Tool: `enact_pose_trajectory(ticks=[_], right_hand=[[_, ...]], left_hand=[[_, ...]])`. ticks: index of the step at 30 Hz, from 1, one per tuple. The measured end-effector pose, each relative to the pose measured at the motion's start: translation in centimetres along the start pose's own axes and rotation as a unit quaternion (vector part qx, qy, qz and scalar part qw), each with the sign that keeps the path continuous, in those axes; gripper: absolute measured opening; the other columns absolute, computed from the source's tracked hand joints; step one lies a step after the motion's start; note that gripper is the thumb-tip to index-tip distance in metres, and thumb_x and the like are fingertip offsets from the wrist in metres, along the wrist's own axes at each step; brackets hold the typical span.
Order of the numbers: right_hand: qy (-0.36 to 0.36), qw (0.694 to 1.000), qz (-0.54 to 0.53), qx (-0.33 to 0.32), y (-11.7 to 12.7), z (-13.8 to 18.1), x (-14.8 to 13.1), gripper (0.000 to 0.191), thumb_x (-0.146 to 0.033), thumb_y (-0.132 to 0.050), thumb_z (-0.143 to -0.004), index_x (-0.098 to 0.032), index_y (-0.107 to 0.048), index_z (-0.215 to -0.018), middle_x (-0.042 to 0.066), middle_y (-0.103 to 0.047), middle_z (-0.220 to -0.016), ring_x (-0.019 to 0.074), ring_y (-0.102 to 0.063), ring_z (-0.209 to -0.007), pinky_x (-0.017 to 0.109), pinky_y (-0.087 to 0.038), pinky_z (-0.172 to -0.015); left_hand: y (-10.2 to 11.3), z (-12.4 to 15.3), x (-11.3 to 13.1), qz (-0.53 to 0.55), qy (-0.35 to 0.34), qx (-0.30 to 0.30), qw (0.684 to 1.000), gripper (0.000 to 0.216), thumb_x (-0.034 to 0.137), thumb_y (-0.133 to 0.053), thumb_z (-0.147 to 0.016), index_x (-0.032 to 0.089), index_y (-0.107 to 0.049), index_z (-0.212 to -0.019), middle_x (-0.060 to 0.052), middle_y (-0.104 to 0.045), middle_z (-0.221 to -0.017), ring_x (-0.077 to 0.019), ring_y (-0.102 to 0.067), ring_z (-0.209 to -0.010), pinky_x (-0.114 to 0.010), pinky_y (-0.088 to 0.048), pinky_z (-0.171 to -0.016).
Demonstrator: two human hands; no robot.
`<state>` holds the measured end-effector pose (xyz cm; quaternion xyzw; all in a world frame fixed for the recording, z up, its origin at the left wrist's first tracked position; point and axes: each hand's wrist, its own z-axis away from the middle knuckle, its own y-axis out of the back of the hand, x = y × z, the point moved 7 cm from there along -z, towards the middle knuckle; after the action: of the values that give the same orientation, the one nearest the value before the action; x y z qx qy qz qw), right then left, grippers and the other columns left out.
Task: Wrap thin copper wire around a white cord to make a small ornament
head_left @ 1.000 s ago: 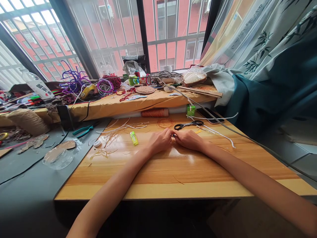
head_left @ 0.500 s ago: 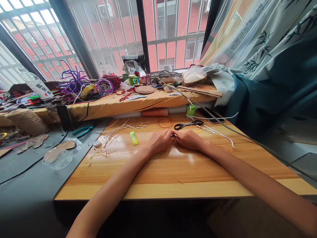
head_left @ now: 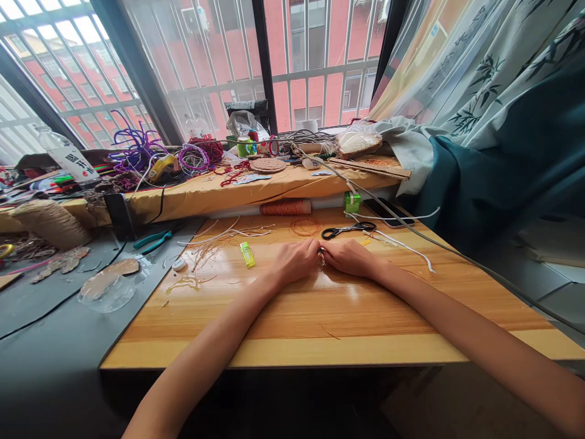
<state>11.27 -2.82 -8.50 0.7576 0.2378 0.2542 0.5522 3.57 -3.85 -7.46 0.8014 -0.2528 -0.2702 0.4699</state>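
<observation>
My left hand (head_left: 297,259) and my right hand (head_left: 350,256) meet over the middle of the wooden board, fingers bent and pinched together. Between the fingertips sits a small dark piece with a pale, twisted end hanging down (head_left: 322,256); most of it is hidden, and I cannot make out its kind. Just beyond my right hand lie black-handled scissors (head_left: 348,230). A loose coil of orange thread (head_left: 304,228) rests behind my hands. Left of my left hand is a yellow-green lighter (head_left: 247,255).
An orange thread cone (head_left: 286,208) lies under the shelf edge. White cords (head_left: 406,247) and a phone (head_left: 388,213) are at the right. Teal pliers (head_left: 153,241) and a clear plastic dish (head_left: 107,294) lie left on the grey surface. A long grey cord (head_left: 393,213) crosses the right side.
Both hands stay in nearly the same spot. The small piece between the fingertips has turned slightly and now shows a pale hanging end.
</observation>
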Motion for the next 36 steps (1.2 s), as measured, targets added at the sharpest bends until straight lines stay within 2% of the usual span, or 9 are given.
enact_pose_trajectory(ticks=[5,13,17,30,36], right_hand=[[0.014,1.0,-0.003,0.012,-0.04,-0.08,-0.07,0.029,-0.023,-0.024,-0.085,-0.011,-0.051,-0.085,0.009,-0.061,-0.075,0.0137,-0.053,-0.064,0.024,-0.026,-0.055],[0.024,0.999,-0.014,0.025,0.15,0.01,-0.17,0.028,-0.024,-0.025,-0.085,-0.011,-0.05,-0.089,0.008,-0.06,-0.073,0.0132,-0.051,-0.062,0.024,-0.026,-0.055],[0.022,0.999,-0.012,0.019,0.24,0.1,-0.19,0.027,-0.024,-0.027,-0.084,-0.012,-0.05,-0.089,0.008,-0.059,-0.072,0.0131,-0.05,-0.062,0.024,-0.026,-0.056],[0.027,0.999,-0.032,0.006,0.36,0.11,-0.36,0.028,-0.024,-0.026,-0.084,-0.012,-0.051,-0.088,0.009,-0.06,-0.075,0.0137,-0.051,-0.067,0.023,-0.029,-0.059],[0.03,0.999,-0.023,0.012,0.3,0.13,-0.4,0.029,-0.025,-0.025,-0.084,-0.011,-0.051,-0.087,0.009,-0.06,-0.074,0.0134,-0.051,-0.065,0.023,-0.029,-0.058]], left_hand=[[0.08,-0.13,-0.03,-0.012,0.012,0.0,1.0,0.018,0.026,-0.03,-0.082,0.016,-0.045,-0.084,-0.003,-0.057,-0.081,-0.0155,-0.057,-0.069,-0.023,-0.036,-0.051],[-0.33,-0.28,-0.18,-0.006,0.008,-0.013,1.0,0.021,0.029,-0.029,-0.082,0.017,-0.044,-0.088,-0.003,-0.056,-0.086,-0.0149,-0.058,-0.071,-0.023,-0.036,-0.05],[-0.38,-0.24,-0.25,-0.003,0.005,-0.006,1.0,0.02,0.028,-0.029,-0.082,0.016,-0.044,-0.088,-0.003,-0.056,-0.085,-0.0148,-0.058,-0.07,-0.022,-0.036,-0.05],[-0.83,-0.31,-0.27,0.018,0.026,-0.056,0.998,0.019,0.027,-0.03,-0.081,0.015,-0.045,-0.088,-0.006,-0.056,-0.084,-0.0162,-0.058,-0.072,-0.024,-0.041,-0.057],[-0.72,-0.32,-0.3,0.021,0.033,-0.053,0.998,0.019,0.026,-0.03,-0.081,0.016,-0.044,-0.087,-0.005,-0.057,-0.084,-0.0175,-0.058,-0.072,-0.025,-0.041,-0.056]])
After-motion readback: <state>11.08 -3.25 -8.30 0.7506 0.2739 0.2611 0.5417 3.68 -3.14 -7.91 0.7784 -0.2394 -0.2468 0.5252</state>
